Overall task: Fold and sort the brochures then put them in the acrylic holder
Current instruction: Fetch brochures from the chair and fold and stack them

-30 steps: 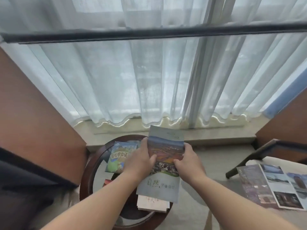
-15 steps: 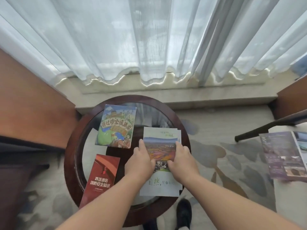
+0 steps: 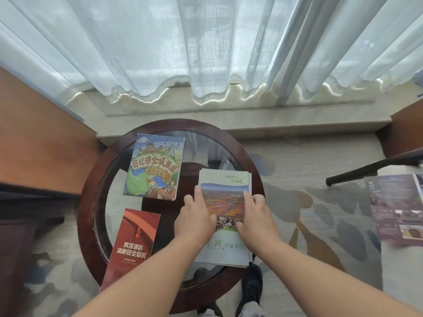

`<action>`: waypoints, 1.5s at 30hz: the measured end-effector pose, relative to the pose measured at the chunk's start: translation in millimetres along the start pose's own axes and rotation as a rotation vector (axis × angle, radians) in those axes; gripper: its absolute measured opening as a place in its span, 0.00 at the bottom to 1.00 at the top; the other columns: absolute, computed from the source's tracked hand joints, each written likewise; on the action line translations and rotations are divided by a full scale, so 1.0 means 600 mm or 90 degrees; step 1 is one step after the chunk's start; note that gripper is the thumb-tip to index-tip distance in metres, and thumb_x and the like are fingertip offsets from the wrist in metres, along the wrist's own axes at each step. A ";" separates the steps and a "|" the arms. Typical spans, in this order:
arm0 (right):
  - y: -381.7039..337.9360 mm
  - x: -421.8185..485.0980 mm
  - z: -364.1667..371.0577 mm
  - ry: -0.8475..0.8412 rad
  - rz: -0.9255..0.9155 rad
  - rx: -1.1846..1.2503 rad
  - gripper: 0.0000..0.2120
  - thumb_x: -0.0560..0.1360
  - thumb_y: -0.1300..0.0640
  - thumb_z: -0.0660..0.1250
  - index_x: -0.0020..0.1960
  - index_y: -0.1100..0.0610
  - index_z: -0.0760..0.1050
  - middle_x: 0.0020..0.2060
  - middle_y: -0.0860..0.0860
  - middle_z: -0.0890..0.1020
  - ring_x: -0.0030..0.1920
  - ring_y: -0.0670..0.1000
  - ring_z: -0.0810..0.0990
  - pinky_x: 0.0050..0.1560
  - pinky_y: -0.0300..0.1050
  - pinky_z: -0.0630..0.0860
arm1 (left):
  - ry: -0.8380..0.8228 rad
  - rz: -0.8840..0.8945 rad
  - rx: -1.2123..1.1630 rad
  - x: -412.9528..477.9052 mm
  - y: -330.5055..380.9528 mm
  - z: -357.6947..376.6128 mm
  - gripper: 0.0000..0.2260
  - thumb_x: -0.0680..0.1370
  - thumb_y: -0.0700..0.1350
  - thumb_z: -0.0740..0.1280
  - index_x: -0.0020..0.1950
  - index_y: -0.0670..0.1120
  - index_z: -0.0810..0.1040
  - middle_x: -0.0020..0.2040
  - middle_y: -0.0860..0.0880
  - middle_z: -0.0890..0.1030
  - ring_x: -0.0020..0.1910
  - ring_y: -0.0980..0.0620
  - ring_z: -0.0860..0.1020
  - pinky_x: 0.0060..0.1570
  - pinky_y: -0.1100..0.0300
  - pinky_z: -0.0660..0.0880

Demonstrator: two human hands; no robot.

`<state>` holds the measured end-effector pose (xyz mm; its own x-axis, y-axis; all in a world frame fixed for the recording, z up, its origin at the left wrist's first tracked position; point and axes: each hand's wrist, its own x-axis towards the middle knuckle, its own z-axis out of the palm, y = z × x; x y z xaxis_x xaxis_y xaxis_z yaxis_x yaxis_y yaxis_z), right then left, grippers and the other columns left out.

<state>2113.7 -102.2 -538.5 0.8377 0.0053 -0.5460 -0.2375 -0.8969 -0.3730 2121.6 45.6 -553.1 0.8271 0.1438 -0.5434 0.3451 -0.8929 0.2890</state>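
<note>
Your left hand (image 3: 196, 221) and right hand (image 3: 256, 221) press flat on the brochure (image 3: 223, 199) at the right side of the round table (image 3: 85, 213), so keep its edges even and rub the fold hard.

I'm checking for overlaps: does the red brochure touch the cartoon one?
No, the red brochure lies apart from the cartoon brochure, with bare glass between them.

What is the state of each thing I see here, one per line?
landscape brochure: folded, flat on table
cartoon brochure: folded, lying flat
red brochure: folded, lying over table rim
purple brochure: unfolded
left hand: pressing landscape brochure
right hand: pressing landscape brochure
curtain: drawn shut
</note>
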 end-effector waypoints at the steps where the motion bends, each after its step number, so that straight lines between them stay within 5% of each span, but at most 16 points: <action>1: 0.003 0.002 -0.001 0.003 -0.016 -0.027 0.38 0.74 0.56 0.69 0.77 0.54 0.52 0.63 0.51 0.63 0.60 0.52 0.67 0.57 0.46 0.73 | 0.003 -0.002 0.009 -0.002 0.000 -0.002 0.39 0.76 0.54 0.67 0.78 0.49 0.46 0.60 0.45 0.66 0.56 0.44 0.74 0.44 0.52 0.71; 5: 0.009 0.024 -0.014 -0.007 -0.098 -0.167 0.46 0.73 0.49 0.72 0.79 0.53 0.44 0.77 0.53 0.47 0.75 0.57 0.53 0.71 0.51 0.63 | 0.118 0.077 0.119 0.009 0.019 -0.004 0.39 0.76 0.56 0.64 0.78 0.45 0.47 0.69 0.44 0.61 0.66 0.44 0.63 0.63 0.49 0.67; 8: 0.012 0.045 -0.026 -0.065 -0.163 -0.269 0.52 0.72 0.47 0.73 0.80 0.55 0.40 0.80 0.53 0.40 0.79 0.56 0.40 0.78 0.53 0.49 | 0.109 0.186 0.147 0.036 0.047 0.007 0.35 0.78 0.56 0.58 0.79 0.45 0.46 0.79 0.42 0.50 0.77 0.42 0.48 0.75 0.47 0.49; 13: 0.018 0.057 -0.024 -0.083 -0.173 -0.286 0.53 0.73 0.49 0.73 0.80 0.55 0.36 0.79 0.53 0.37 0.79 0.52 0.37 0.78 0.52 0.45 | 0.081 0.211 0.198 0.064 0.041 0.051 0.33 0.81 0.61 0.43 0.79 0.46 0.35 0.79 0.42 0.33 0.77 0.45 0.31 0.74 0.48 0.31; 16: 0.020 0.059 -0.021 -0.081 -0.162 -0.300 0.52 0.74 0.50 0.72 0.80 0.55 0.35 0.79 0.53 0.36 0.79 0.52 0.37 0.78 0.54 0.45 | 0.086 0.244 0.212 0.045 0.023 0.077 0.33 0.80 0.63 0.40 0.79 0.46 0.36 0.79 0.41 0.34 0.77 0.45 0.32 0.74 0.47 0.31; 21: 0.023 0.054 -0.013 -0.095 -0.149 -0.301 0.55 0.73 0.52 0.73 0.79 0.55 0.33 0.79 0.54 0.34 0.79 0.53 0.37 0.78 0.55 0.46 | 0.072 0.311 0.242 -0.038 -0.028 0.115 0.36 0.78 0.63 0.50 0.78 0.41 0.53 0.79 0.38 0.52 0.79 0.41 0.51 0.74 0.43 0.50; 26: 0.016 0.054 -0.013 -0.093 -0.150 -0.298 0.58 0.71 0.49 0.76 0.79 0.56 0.34 0.79 0.54 0.35 0.79 0.54 0.37 0.78 0.55 0.46 | 0.044 0.287 0.296 -0.038 -0.026 0.107 0.43 0.75 0.71 0.46 0.78 0.42 0.42 0.79 0.37 0.42 0.78 0.40 0.39 0.75 0.43 0.40; 30: 0.023 0.055 -0.011 -0.083 -0.162 -0.291 0.59 0.69 0.47 0.76 0.79 0.56 0.34 0.79 0.54 0.35 0.79 0.53 0.38 0.78 0.55 0.48 | 0.031 0.291 0.279 -0.054 -0.031 0.118 0.45 0.73 0.73 0.50 0.78 0.41 0.51 0.79 0.36 0.51 0.78 0.37 0.48 0.74 0.38 0.47; 37: 0.033 0.057 -0.003 -0.087 -0.163 -0.288 0.59 0.69 0.47 0.77 0.79 0.55 0.34 0.79 0.53 0.35 0.79 0.52 0.38 0.78 0.55 0.48 | 0.007 0.293 0.281 -0.052 -0.035 0.134 0.50 0.69 0.76 0.51 0.79 0.42 0.50 0.79 0.35 0.50 0.78 0.36 0.45 0.74 0.35 0.47; 42: 0.028 0.054 0.001 -0.090 -0.148 -0.300 0.57 0.70 0.47 0.76 0.80 0.55 0.34 0.79 0.53 0.36 0.79 0.53 0.39 0.78 0.55 0.47 | -0.027 0.254 0.335 -0.051 -0.034 0.136 0.50 0.68 0.78 0.40 0.73 0.45 0.24 0.73 0.37 0.25 0.73 0.39 0.25 0.70 0.38 0.28; 45: 0.033 0.026 0.002 -0.088 -0.133 -0.252 0.51 0.74 0.48 0.71 0.80 0.54 0.36 0.80 0.52 0.38 0.80 0.53 0.41 0.78 0.54 0.46 | -0.070 0.239 0.364 -0.053 -0.030 0.118 0.50 0.69 0.77 0.43 0.72 0.45 0.22 0.74 0.38 0.25 0.72 0.39 0.24 0.70 0.40 0.27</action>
<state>2121.5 -119.3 -555.2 0.7680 0.2382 -0.5945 0.1578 -0.9700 -0.1848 2057.6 26.9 -597.1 0.7848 -0.2364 -0.5729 -0.2685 -0.9628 0.0294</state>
